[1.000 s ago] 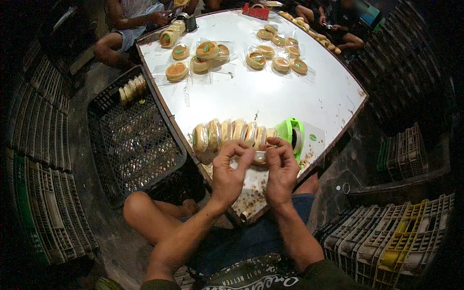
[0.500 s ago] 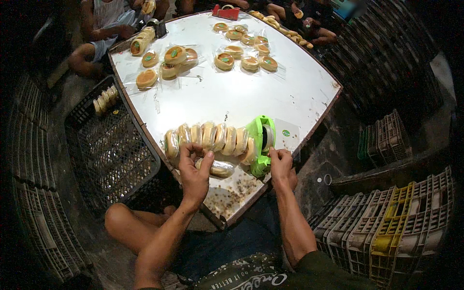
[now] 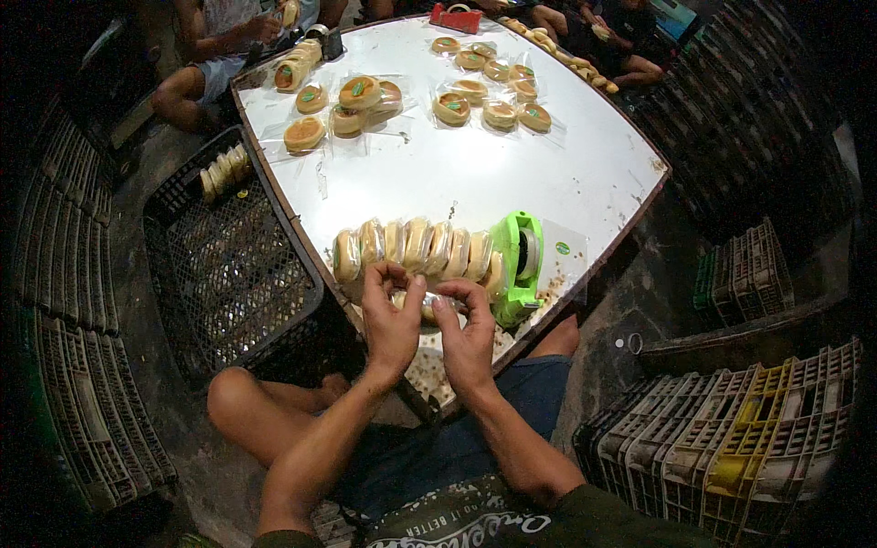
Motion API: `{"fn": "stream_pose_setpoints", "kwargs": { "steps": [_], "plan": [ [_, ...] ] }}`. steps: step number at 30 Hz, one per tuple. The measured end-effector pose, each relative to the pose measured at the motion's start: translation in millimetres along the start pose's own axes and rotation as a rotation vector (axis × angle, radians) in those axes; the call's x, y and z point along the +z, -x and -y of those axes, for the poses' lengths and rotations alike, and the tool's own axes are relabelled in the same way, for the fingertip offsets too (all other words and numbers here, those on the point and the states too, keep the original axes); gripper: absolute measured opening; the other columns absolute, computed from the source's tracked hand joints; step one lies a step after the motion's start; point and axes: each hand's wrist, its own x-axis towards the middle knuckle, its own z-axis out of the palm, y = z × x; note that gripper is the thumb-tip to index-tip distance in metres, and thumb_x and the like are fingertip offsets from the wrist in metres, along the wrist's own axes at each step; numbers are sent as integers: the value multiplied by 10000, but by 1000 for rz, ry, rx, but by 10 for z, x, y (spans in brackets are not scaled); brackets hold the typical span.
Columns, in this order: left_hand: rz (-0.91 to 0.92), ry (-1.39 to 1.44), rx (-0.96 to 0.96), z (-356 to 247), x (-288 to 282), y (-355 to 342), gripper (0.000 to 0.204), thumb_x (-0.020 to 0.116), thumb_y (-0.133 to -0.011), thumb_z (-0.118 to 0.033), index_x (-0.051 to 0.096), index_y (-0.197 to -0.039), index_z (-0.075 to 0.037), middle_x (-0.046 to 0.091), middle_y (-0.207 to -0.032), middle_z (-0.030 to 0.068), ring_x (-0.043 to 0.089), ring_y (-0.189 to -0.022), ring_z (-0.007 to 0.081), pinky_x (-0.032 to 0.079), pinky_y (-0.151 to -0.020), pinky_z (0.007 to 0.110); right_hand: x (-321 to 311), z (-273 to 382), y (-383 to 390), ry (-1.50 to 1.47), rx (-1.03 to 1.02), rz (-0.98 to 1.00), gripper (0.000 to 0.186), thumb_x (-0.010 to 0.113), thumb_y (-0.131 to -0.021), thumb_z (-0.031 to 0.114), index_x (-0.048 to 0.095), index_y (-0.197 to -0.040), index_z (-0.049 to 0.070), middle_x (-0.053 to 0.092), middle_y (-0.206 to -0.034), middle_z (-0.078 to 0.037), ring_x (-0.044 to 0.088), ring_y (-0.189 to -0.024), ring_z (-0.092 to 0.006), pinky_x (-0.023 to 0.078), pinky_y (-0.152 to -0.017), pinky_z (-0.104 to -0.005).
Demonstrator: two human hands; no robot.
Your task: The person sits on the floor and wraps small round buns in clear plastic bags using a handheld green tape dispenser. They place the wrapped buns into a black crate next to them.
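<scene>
Near the table's front corner, a round bun in clear plastic wrap (image 3: 427, 305) stands on edge between my hands. My left hand (image 3: 391, 315) grips its left end with thumb and fingers. At its right end my right hand (image 3: 466, 331) pinches the wrap, thumb against the near face. My fingers hide part of the bun. Just beyond them, a row of wrapped buns (image 3: 417, 247) stands on edge. A bright green tape dispenser (image 3: 521, 274) with a tape roll sits at the row's right end.
Loose bagged buns (image 3: 498, 114) lie across the far half of the white table (image 3: 402, 178). A black crate (image 3: 315, 315) holding a few wrapped buns stands at the left. Stacked crates (image 3: 722, 438) flank the right. Other people sit along the far edge, near a red tape dispenser (image 3: 455, 18).
My right hand has come left from the green tape dispenser to the wrapped bun and now holds it too. My left hand keeps its grip. The whole view has shifted slightly.
</scene>
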Motion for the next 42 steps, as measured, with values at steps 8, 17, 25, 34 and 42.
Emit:
{"fn": "stream_pose_setpoints", "kwargs": {
  "steps": [8,17,25,34,42],
  "plan": [
    [192,186,-138,-334,-308,-121,259,678,-869,-112,529,-1063,-27,601,-946,67,585,-884,153,483,-811,290,-152,-48,-85,-628,707,402,239,578,-928,179,546,-1121,42,563,-1007,-39,528,-970,-134,432,-867,-282],
    [-112,-687,205,268,-861,-807,836,792,-779,-289,347,-1381,84,515,-1264,322,554,-1164,397,486,-948,445,234,-262,-711,151,-93,292,330,663,-851,239,592,-1098,31,539,-1219,-183,514,-1155,-351,384,-1019,-437],
    [714,-1450,405,289,-716,-1327,1176,881,-538,-479,262,-1496,-197,401,-1442,187,516,-1188,438,529,-908,484,235,-628,-1378,1081,-706,590,890,804,-700,318,335,-1436,143,506,-1289,-218,517,-1177,-404,329,-1054,-584],
    [464,-1120,349,67,-2031,-1507,929,874,-556,-459,477,-1345,-173,529,-1216,142,528,-1132,348,478,-935,455,1571,48,-1607,785,-678,1034,741,841,-615,203,480,-1257,121,523,-1176,-156,572,-1028,-390,534,-824,-466],
    [303,-1069,9,1144,-3133,-945,966,897,-524,-474,489,-1334,-141,506,-1249,146,506,-1168,364,448,-973,474,2980,-914,-854,1020,-1127,1137,533,656,-826,268,465,-1308,146,511,-1206,-133,586,-1032,-341,436,-908,-497]
  ]
}}
